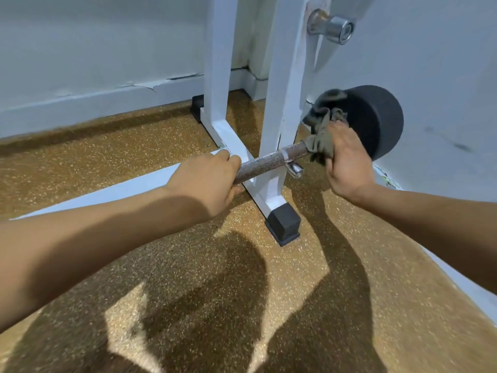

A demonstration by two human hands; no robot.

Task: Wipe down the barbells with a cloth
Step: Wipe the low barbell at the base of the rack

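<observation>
A short barbell [265, 162] with a knurled steel handle and a black round weight [376, 119] at its far right end is held low in front of a white rack. My left hand [207, 181] grips the near end of the handle. My right hand [347, 160] holds an olive-green cloth [321, 138] wrapped around the bar just inside the black weight. Part of the cloth bunches up against the weight's face.
The white metal rack [285, 84] stands right behind the bar, with black rubber feet [283, 227] and chrome pegs [333, 26] sticking out. Grey walls meet in the corner behind it. The floor [215, 292] is speckled tan rubber with shadows of my arms.
</observation>
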